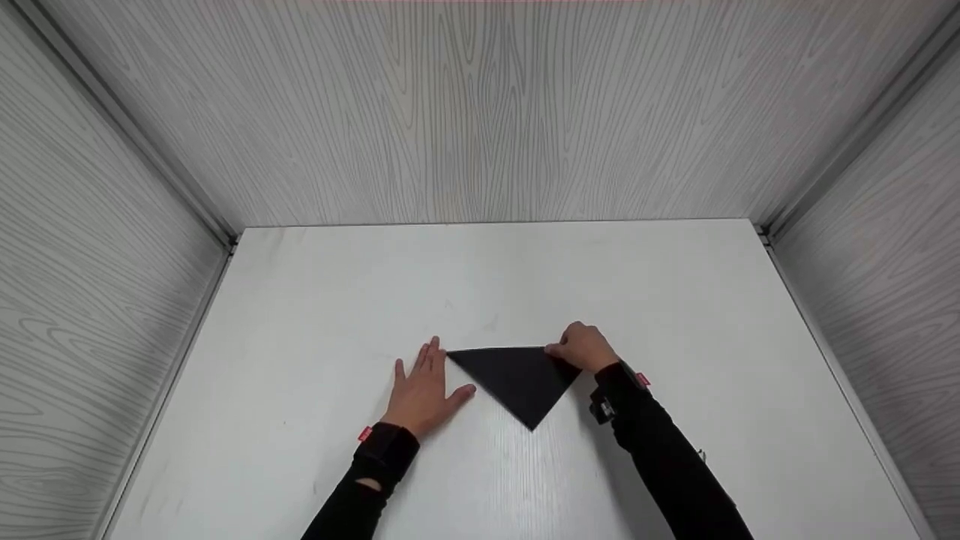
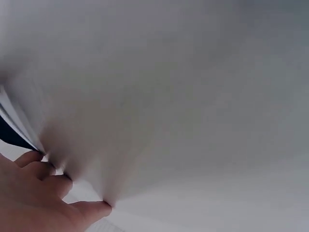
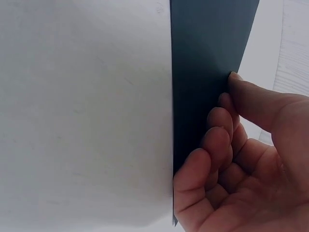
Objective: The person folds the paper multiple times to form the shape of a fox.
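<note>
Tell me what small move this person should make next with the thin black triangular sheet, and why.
Perhaps lay the bare left-hand grip over the left corner of the thin black triangular sheet. Its spread fingers lie beside that corner, while the bare right-hand grip holds the opposite end, so pressing there would likely limit shifting.

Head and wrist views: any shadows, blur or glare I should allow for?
Head view: a soft shadow lies on the table beside the right sleeve; left wrist view: blurry-edged dark shadows spread from the left fingers over the pale surface; right wrist view: the black paper has a fairly crisp long edge and no strong glare.
</note>
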### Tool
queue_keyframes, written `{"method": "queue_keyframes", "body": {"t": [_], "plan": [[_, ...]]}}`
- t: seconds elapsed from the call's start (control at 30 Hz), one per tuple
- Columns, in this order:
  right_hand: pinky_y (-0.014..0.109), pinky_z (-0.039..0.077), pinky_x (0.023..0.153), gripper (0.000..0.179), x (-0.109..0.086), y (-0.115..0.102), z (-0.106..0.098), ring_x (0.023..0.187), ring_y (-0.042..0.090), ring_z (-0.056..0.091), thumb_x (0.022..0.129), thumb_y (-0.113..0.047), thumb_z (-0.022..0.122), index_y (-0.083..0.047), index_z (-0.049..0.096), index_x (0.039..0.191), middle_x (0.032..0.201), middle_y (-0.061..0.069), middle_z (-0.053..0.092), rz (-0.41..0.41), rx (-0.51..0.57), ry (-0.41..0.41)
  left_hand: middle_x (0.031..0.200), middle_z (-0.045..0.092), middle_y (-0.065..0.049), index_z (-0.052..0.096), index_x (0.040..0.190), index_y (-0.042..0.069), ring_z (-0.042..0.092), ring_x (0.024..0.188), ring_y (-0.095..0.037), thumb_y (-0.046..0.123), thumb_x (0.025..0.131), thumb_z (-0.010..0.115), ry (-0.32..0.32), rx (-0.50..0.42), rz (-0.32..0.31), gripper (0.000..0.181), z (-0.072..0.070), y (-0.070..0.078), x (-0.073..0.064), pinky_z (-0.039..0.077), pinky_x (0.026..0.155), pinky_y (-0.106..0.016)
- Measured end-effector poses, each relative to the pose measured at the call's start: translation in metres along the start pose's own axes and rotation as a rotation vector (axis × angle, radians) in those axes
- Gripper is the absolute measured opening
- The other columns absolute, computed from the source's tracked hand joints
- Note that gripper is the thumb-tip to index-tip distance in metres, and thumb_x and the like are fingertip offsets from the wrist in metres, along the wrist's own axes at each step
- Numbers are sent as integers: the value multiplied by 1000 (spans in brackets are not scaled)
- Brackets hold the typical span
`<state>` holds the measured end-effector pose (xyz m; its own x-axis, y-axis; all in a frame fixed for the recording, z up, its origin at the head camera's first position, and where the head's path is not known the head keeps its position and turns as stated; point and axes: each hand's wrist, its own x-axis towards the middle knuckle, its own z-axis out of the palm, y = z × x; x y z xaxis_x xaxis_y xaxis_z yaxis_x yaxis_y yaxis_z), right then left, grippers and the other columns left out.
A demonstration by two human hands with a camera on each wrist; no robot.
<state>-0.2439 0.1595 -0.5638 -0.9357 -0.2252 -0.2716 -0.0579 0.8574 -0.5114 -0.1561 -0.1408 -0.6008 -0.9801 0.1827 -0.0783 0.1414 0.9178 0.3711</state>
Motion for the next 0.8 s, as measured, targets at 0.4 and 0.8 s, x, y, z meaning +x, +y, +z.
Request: {"method": "queue_keyframes", "body": {"t": [0.4, 0.8], "plan": [[26, 39, 60, 35, 0, 0, 3, 64, 15, 49, 97, -27, 74, 5, 77, 85, 78, 12, 73, 10, 13, 11, 174, 34, -8, 46, 160, 16, 31, 162, -35, 50, 104, 55, -22, 80, 206, 67, 5, 45, 12, 28, 125, -71], [34, 51, 67, 33, -3, -1, 1, 71, 22, 63, 96, -27, 72, 6, 77, 90, 92, 19, 75, -6, 17, 24, 177, 24, -11, 39, 164, 22, 22, 165, -38, 75, 90, 64, -90, 83, 190, 95, 20, 58, 17, 20, 127, -73]]}}
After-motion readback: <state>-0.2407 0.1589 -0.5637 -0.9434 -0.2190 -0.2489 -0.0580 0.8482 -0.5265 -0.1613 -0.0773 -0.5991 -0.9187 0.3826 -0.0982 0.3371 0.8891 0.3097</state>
